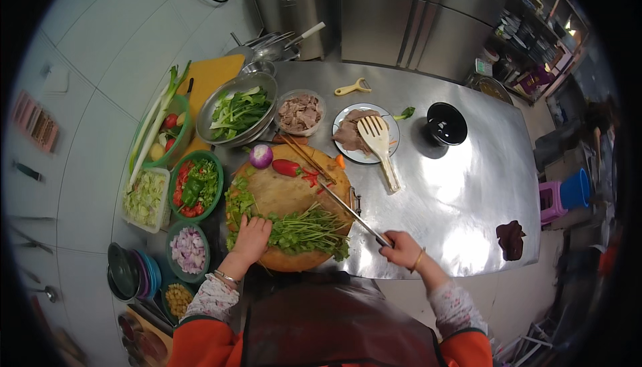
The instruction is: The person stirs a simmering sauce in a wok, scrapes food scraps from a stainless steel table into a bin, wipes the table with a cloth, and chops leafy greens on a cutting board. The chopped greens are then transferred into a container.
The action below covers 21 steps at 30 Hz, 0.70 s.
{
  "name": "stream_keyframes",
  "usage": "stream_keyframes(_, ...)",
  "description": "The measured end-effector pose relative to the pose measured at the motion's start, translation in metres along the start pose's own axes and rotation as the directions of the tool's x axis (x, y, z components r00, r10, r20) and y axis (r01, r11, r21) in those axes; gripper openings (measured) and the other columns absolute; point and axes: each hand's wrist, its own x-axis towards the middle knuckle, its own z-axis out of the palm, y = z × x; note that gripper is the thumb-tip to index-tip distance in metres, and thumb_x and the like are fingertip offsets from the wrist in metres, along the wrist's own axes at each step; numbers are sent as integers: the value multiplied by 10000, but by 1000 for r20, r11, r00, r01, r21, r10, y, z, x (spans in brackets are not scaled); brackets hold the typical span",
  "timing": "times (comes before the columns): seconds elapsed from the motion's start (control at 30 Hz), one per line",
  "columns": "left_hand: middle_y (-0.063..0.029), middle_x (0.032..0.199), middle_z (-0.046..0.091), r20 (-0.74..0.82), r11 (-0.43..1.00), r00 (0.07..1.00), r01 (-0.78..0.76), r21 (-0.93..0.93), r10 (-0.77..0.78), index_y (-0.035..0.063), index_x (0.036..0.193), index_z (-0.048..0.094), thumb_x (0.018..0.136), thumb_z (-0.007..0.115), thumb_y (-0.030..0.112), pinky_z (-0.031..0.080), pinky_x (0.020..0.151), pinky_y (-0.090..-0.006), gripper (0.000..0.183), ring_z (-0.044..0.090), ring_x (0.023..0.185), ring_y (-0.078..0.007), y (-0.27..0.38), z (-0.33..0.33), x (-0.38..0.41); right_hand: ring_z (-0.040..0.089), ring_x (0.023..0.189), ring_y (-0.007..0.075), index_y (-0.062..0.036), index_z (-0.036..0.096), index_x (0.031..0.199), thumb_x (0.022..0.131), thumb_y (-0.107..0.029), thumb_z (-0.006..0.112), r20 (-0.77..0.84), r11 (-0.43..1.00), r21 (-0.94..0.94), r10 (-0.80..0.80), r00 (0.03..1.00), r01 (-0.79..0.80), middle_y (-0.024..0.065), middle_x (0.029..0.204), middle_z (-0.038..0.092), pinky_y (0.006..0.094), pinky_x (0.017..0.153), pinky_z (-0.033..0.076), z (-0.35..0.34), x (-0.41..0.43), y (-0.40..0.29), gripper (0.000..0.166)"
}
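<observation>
My left hand (255, 239) rests on the left part of a heap of cilantro (306, 231), its fingers on the leaves at the board's near left. In my right hand (402, 250) is the handle of a knife (356, 215). Its blade slants up and left over the right rim of the round wooden chopping board (281, 199), with the tip beside cut red pepper strips (312, 180). A red chili pepper (286, 167), a purple onion (261, 156) and a pair of wooden chopsticks (307, 157) lie along the board's far side.
Left of the board stand bowls of chopped peppers (205, 181), diced onion (188, 250) and leafy greens (238, 111). Beyond it are a tub of sliced meat (300, 112), a plate (392, 122) bearing meat and a slotted spatula (377, 141), a peeler (352, 87) and a black bowl (446, 124).
</observation>
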Motion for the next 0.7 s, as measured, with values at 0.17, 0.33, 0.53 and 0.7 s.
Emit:
stream_keyframes(0.17, -170, 1303, 377, 64, 994, 996, 63, -86, -58, -3, 1283, 360, 582, 778, 323, 164, 1048, -552, 879, 286, 1273, -313, 12, -28, -6, 529, 469, 123, 44, 567, 823, 744, -144, 553, 159, 968, 134, 191, 969, -213, 48, 579, 549, 276, 448, 447, -25, 41, -33, 205)
stream_keyframes(0.33, -203, 1394, 260, 72, 970, 997, 43, -239, -27, -1, 1347, 280, 611, 753, 345, 106, 1067, -543, 942, 185, 1326, -342, 0, -33, -15, 519, 466, 106, 22, 540, 781, 748, -118, 555, 23, 981, 162, 108, 994, -111, 46, 592, 551, 261, 438, 433, -11, 24, -30, 144)
stream_keyframes(0.53, -208, 1418, 222, -11, 995, 997, 78, 64, -77, 9, 1365, 259, 710, 599, 109, 108, 1070, -531, 745, 175, 1337, -348, -28, -34, -55, 509, 466, 94, -10, 506, 779, 785, -69, 582, -69, 918, 372, 172, 983, -135, 27, 589, 529, 241, 435, 417, 22, -15, -21, 96)
stream_keyframes(0.7, -187, 1438, 211, 50, 979, 994, -102, 178, 94, 8, 1382, 230, 801, 455, 33, 135, 1073, -517, 623, 180, 1349, -302, -22, -20, -24, 518, 467, 104, 3, 505, 800, 781, -42, 559, -111, 895, 431, 178, 978, -114, 37, 601, 534, 240, 443, 428, 34, -25, -17, 73)
